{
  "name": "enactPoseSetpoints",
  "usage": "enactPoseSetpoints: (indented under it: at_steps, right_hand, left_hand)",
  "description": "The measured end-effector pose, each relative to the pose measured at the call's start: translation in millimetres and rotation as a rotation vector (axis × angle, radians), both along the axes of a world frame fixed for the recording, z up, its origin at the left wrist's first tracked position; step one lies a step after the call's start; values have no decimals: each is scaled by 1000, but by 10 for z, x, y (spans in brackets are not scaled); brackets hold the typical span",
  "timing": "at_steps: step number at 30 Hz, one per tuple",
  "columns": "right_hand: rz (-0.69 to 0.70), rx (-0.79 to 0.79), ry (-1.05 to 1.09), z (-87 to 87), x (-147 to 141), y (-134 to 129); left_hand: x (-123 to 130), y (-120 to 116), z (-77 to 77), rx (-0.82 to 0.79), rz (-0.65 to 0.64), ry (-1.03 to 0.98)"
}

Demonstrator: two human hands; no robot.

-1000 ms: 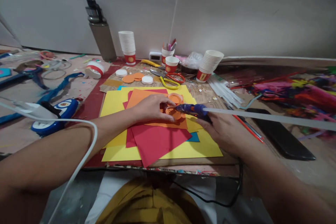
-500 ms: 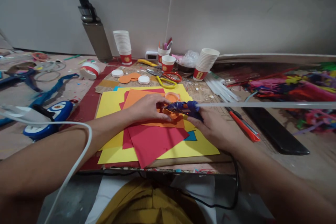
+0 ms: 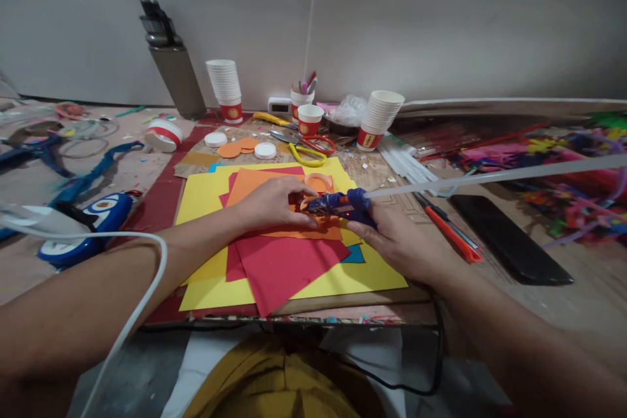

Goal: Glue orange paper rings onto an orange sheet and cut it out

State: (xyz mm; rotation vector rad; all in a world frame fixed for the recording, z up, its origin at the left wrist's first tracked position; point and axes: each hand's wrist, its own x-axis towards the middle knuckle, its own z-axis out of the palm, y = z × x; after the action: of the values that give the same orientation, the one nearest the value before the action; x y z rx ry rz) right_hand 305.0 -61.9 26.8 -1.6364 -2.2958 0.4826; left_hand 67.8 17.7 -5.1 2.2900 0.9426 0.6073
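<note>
My right hand point(image 3: 392, 235) is wrapped round a blue hot glue gun point(image 3: 343, 202), with a long translucent glue stick point(image 3: 470, 179) running out of its back to the right. The gun's nozzle points left, close to the fingertips of my left hand point(image 3: 279, 202). The fingers and thumb of that hand are curved round a small thing mostly hidden by the gun. Beneath lie an orange sheet point(image 3: 245, 188), a red sheet point(image 3: 294, 268) and yellow sheets point(image 3: 377, 274). A pale-rimmed round piece point(image 3: 318, 183) rests on the orange sheet just beyond the gun.
Behind the sheets are white lids point(image 3: 265, 151), orange paper circles point(image 3: 230, 150), yellow-handled scissors point(image 3: 308, 155) and stacked paper cups point(image 3: 224, 88). A red cutter point(image 3: 453, 232) and a black phone-like slab point(image 3: 509, 238) lie right. A white cable point(image 3: 159, 261) crosses my left forearm.
The back end of the glue stick has swung upward as the gun tilts slightly. My left hand stays nearly in place, and the whole view has shifted a little.
</note>
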Motion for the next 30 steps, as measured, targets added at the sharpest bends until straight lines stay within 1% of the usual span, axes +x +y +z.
enactPoseSetpoints:
  at_steps: [3, 8, 14, 21, 26, 30]
  right_hand:
    - [-3, 14, 17, 17, -6, 5]
    - [7, 45, 48, 43, -30, 21]
    - [-9, 69, 86, -6, -10, 38]
    - [-12, 67, 73, -44, -3, 40]
    - [5, 25, 99, -57, -12, 38]
    - [-11, -25, 112, -78, -2, 34]
  left_hand:
    - [0, -1, 8, -13, 10, 15]
    - [-6, 6, 9, 10, 10, 32]
    - [-5, 3, 6, 43, 9, 48]
    - [-1, -1, 8, -21, 6, 26]
    - [-4, -3, 3, -13, 10, 19]
    - [-1, -8, 2, -17, 12, 13]
